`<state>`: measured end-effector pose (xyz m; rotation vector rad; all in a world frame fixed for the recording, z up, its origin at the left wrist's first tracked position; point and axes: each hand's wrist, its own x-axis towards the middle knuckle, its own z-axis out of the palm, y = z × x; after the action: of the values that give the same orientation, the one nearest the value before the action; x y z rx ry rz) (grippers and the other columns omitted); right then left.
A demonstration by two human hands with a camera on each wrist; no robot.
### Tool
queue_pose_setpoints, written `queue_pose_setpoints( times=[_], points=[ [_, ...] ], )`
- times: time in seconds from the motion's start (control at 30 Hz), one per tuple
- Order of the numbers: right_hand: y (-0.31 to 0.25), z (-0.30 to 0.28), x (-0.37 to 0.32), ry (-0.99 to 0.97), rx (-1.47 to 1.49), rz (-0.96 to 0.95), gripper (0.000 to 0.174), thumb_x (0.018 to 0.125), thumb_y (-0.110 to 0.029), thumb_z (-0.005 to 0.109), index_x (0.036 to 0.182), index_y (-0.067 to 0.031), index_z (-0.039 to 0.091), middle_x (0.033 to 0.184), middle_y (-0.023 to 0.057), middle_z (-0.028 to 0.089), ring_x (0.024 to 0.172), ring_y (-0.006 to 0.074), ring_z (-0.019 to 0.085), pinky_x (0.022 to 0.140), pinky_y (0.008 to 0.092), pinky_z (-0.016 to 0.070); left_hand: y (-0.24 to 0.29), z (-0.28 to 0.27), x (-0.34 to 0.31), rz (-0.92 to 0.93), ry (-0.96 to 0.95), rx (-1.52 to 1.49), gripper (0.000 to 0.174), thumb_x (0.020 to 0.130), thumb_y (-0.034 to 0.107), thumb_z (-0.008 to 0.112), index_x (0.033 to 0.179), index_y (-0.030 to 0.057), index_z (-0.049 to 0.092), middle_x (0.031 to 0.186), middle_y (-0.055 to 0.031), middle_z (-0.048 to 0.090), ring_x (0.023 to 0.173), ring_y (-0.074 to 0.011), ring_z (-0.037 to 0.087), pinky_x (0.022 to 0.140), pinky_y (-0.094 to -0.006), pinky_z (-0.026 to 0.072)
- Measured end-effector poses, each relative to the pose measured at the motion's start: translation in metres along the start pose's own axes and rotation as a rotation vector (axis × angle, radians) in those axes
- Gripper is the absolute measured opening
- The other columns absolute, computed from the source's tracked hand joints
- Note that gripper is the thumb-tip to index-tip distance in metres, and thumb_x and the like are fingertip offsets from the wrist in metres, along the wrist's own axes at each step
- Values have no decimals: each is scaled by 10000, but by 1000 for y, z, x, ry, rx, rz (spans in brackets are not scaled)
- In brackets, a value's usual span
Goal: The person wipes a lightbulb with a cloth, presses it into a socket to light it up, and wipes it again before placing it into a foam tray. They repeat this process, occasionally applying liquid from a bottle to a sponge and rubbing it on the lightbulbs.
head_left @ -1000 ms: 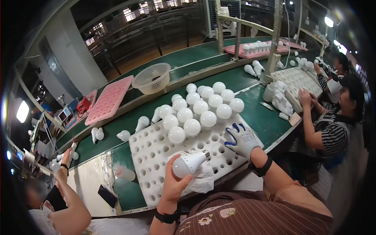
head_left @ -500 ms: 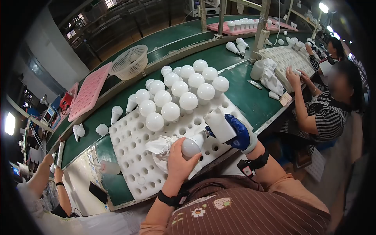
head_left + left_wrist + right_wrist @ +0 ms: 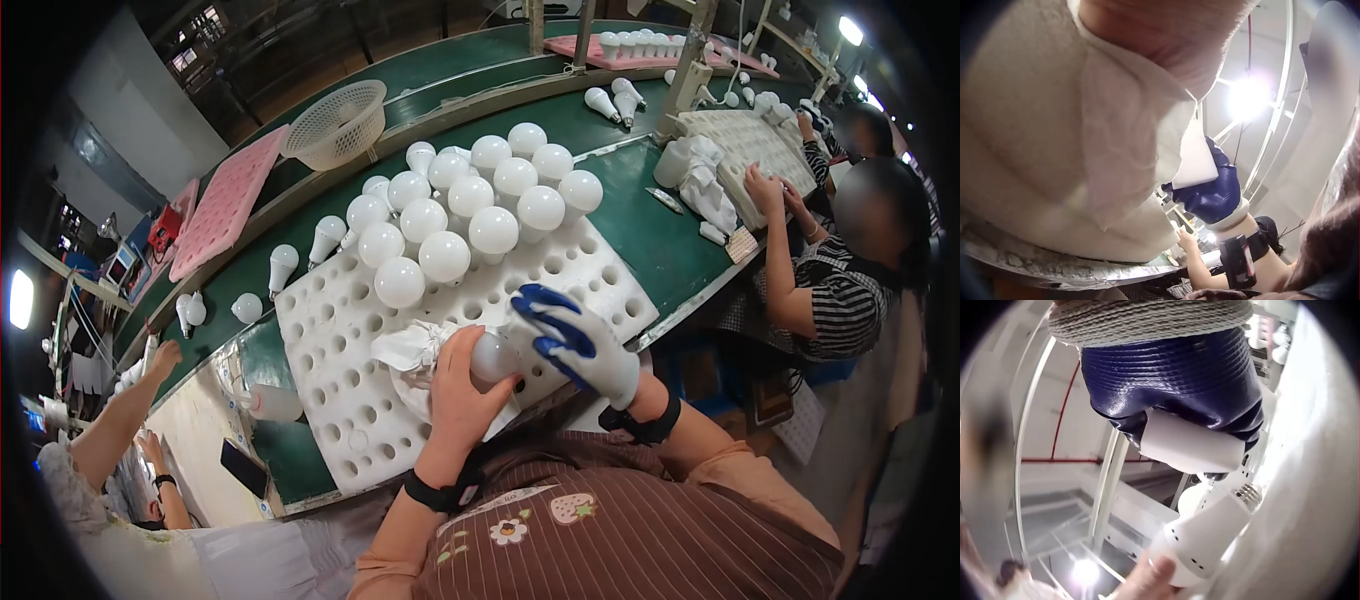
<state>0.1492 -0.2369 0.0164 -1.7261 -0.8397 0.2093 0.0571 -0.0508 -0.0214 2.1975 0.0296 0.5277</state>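
My bare left hand (image 3: pixel 462 390) holds a white LED bulb (image 3: pixel 492 357) by its round end, low over the white foam tray (image 3: pixel 345 405). A crumpled white cloth (image 3: pixel 405 352) lies under and beside that hand. In the right wrist view the bulb's metal screw base (image 3: pixel 1249 495) points up and right. My right hand (image 3: pixel 575 345), in a white glove with a blue coated palm, grips a white sponge-like block (image 3: pixel 1191 444). The block shows right beside the bulb's body; in the head view the glove hides it along with the bulb's base.
Many bulbs (image 3: pixel 445 257) stand in the tray's far holes, with loose bulbs (image 3: pixel 284 268) on the green bench left of it. Behind are a white basket (image 3: pixel 340 130) and a pink tray (image 3: pixel 228 205). Workers sit at both sides; a phone (image 3: pixel 244 468) lies at left.
My right hand, spread over the tray a second ago, took up the white block and came to the bulb. Since then it has turned its back upward. The left hand kept the bulb.
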Motion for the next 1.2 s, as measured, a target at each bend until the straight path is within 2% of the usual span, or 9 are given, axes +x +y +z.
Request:
queue_pose_setpoints(
  times=[0.07,0.1,0.3,0.37,0.43,0.7,0.83,1.1,1.2],
  points=[
    [6,12,0,-105,-389,-220,458,810,-148,638,1265,-125,585,1361,171,482,1231,357,450,1037,450,342,-2,0,0,10,-7,14,694,649,187,815,1251,38,503,1232,-174,534,1121,-347,534,939,-410,446],
    [10,18,-3,-110,-486,-239,444,800,-168,647,1239,-130,593,1367,165,481,1248,335,444,1025,457,346,-2,0,1,28,-14,24,700,646,190,818,1251,34,501,1241,-175,529,1127,-348,530,942,-410,445],
    [25,-6,4,-36,-855,-61,466,781,-183,643,1242,-144,589,1341,149,503,1178,352,478,993,450,364,0,-2,0,-22,-23,-9,730,620,161,824,1258,27,496,1185,-173,544,1081,-333,541,945,-389,430],
    [14,-3,0,28,-754,-106,478,779,-180,647,1252,-144,585,1347,146,500,1189,349,474,1000,455,362,0,-1,-1,-22,-28,1,746,637,206,828,1279,31,489,1210,-175,546,1113,-342,540,945,-404,441],
    [0,8,-4,-75,-548,-213,484,777,-195,662,1252,-143,583,1357,146,493,1219,352,455,1021,470,353,2,0,-2,-73,-21,-33,785,625,200,833,1301,31,471,1210,-168,550,1110,-332,544,940,-399,445],
    [29,-9,3,30,-846,-116,401,810,-192,628,1208,-150,615,1291,135,545,1109,350,508,948,454,406,-3,1,-3,12,10,-3,739,645,174,832,1278,35,479,1145,-167,568,1039,-316,571,904,-382,455],
    [-4,7,-1,-30,-545,-216,436,772,-173,674,1202,-134,614,1310,152,527,1177,362,484,999,468,376,-6,-1,-1,66,15,1,630,673,165,793,1226,37,519,1135,-165,578,1063,-337,557,930,-395,439],
    [19,-4,0,4,-832,-121,437,780,-175,655,1213,-130,614,1311,139,533,1188,347,479,984,470,379,-4,-3,-2,95,-29,70,683,673,141,787,1271,30,475,1209,-187,531,1121,-364,511,967,-427,418],
    [-1,4,-2,37,-657,-216,411,775,-166,665,1180,-113,624,1286,150,554,1168,352,499,990,462,386,1,-6,-1,54,-40,39,684,685,157,786,1279,31,470,1214,-185,533,1126,-366,508,972,-434,412]
  ],
)
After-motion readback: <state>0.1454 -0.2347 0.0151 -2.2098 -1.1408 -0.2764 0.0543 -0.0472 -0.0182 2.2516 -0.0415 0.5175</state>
